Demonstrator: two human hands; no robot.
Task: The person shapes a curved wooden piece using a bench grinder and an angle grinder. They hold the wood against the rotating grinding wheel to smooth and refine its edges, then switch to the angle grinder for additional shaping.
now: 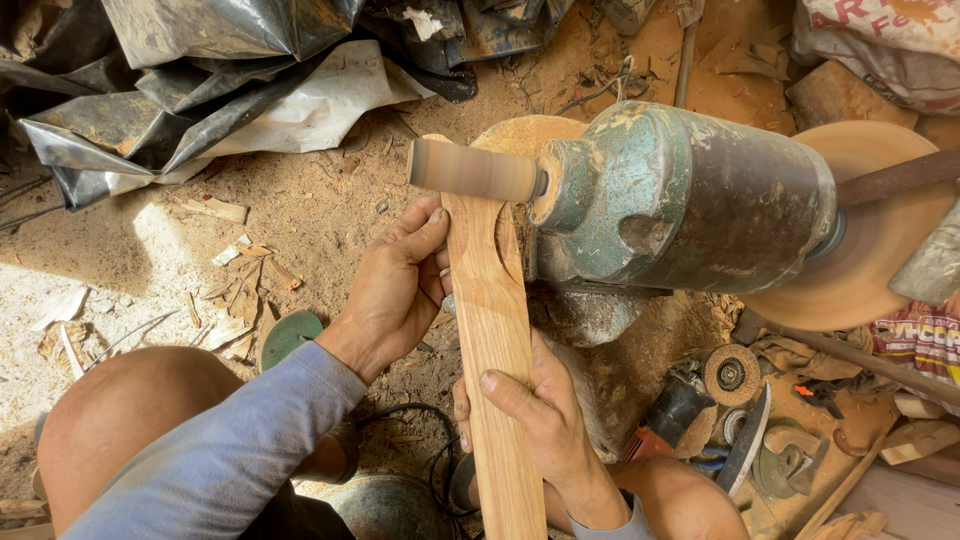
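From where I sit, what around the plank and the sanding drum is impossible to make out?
Head view only:
- Wooden plank: far tip hidden behind the spinning sanding drum, so contact is unclear; near end cut off by the bottom edge.
- Drum surface: motion-blurred.
- Left hand and right hand: fingers hidden under the plank.

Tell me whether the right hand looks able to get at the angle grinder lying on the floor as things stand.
Probably yes, but not freely: the right hand is gripping the wooden board. The angle grinder lies just to its right with nothing between them, so it would have to let go first.

wooden slat (492,330) | long, pale, notched | top end under sanding drum (472,170)
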